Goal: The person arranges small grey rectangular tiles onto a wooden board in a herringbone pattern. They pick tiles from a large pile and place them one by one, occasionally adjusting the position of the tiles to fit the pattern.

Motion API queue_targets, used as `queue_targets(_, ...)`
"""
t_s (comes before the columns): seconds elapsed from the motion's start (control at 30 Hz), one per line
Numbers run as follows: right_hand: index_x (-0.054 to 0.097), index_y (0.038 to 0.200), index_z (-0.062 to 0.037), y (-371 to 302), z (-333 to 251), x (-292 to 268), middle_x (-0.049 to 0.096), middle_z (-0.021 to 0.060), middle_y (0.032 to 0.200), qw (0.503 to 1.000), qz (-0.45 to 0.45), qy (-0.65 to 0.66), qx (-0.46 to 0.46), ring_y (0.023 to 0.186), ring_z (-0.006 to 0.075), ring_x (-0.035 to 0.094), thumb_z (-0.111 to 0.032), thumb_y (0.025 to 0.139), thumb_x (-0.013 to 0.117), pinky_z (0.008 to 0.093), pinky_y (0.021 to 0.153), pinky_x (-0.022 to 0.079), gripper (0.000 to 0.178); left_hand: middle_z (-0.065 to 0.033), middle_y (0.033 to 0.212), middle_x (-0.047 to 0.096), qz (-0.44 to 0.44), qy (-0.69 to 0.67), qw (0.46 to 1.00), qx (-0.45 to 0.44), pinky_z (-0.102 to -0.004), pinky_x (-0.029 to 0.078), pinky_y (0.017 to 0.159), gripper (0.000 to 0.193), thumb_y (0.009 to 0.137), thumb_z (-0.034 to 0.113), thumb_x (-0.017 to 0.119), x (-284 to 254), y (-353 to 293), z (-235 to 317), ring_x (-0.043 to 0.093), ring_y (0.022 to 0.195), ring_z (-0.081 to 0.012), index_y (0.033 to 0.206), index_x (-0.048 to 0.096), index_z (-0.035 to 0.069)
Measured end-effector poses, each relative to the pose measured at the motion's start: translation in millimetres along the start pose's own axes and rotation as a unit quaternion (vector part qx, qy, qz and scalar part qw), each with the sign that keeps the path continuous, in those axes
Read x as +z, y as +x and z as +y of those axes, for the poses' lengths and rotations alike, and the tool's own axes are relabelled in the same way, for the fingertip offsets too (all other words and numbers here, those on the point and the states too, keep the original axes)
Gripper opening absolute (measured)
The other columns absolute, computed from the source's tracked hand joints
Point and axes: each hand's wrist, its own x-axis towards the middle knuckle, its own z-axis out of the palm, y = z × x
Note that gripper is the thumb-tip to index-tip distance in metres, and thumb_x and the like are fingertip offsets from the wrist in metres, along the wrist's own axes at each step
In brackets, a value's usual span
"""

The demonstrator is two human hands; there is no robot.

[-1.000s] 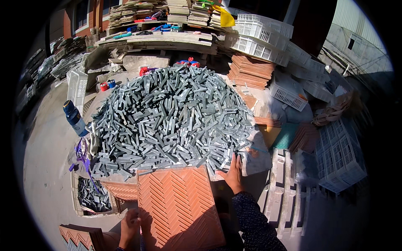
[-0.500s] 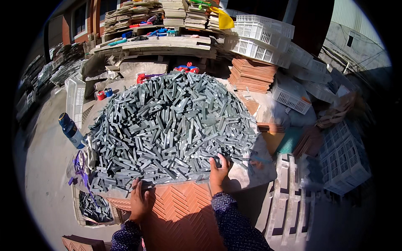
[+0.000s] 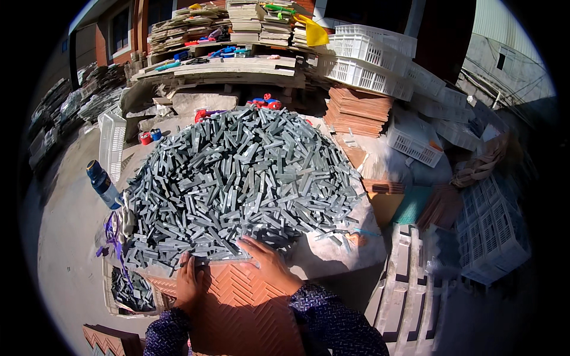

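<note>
A large heap of grey stone strips covers the table in front of me. Against its near edge lies an orange-brown mould tray with a herringbone pattern of ridges and grooves. My left hand rests at the tray's far left corner, fingers stretched toward the strips. At the heap's near edge, my right hand reaches left across the tray's far edge, its fingers extended over the strips and its thumb apart. Neither hand visibly grips a strip. My right forearm covers part of the tray's right side.
Left of the heap stand a dark blue bottle and purple string. A bin of strips sits lower left. White crates and stacked orange-brown trays rise at the back right. A pale slatted pallet lies right.
My right hand has moved left from near the tray's far right corner to the middle of its far edge. More bare tabletop shows where it was. My left hand stays near the left corner.
</note>
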Motion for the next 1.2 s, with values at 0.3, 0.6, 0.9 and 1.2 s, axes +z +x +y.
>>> queue_targets(0.3,0.054,0.127,-0.0024,8,145,-77,0.033,0.0256,0.144,0.876,0.307,-0.284,0.239,0.131,0.0422,0.033,-0.041,0.075,0.075,0.0481,0.108,0.029,0.068,-0.0296,0.144,0.034,-0.019,-0.049,0.998,-0.025,-0.047,0.033,0.106,0.05,0.089,0.016,0.058,1,1,9,0.035,0.131,-0.0447,0.13,0.043,-0.01)
queue_targets(0.6,0.062,0.115,-0.0097,23,110,-29,0.063,0.0128,0.113,0.887,0.398,-0.138,0.189,0.115,0.0372,0.048,-0.025,0.073,0.077,0.0444,0.104,0.033,0.047,-0.0301,0.145,0.031,-0.049,-0.063,0.994,-0.075,-0.046,0.03,0.108,0.052,0.09,0.018,0.057,-8,-1,24,0.029,0.136,-0.0432,0.13,0.042,-0.012)
queue_targets(0.9,0.06,0.112,-0.004,56,-10,21,0.063,0.0173,0.112,0.979,0.161,-0.117,0.054,0.104,0.0357,0.061,-0.031,0.08,0.073,0.0392,0.083,0.051,0.044,-0.0241,0.13,0.05,-0.037,0.01,0.999,-0.035,-0.0457,0.042,0.096,0.046,0.085,0.022,0.063,-30,3,24,0.049,0.119,-0.0412,0.121,0.052,-0.005)
queue_targets(1.2,0.065,0.104,-0.0009,24,141,-40,0.055,0.0148,0.122,0.917,0.261,-0.279,0.117,0.124,0.0365,0.041,-0.037,0.081,0.07,0.0449,0.103,0.033,0.043,-0.0237,0.134,0.045,0.121,-0.074,0.99,0.018,-0.0448,0.034,0.106,0.052,0.079,0.01,0.067,23,141,6,0.043,0.123,-0.0417,0.126,0.048,-0.004)
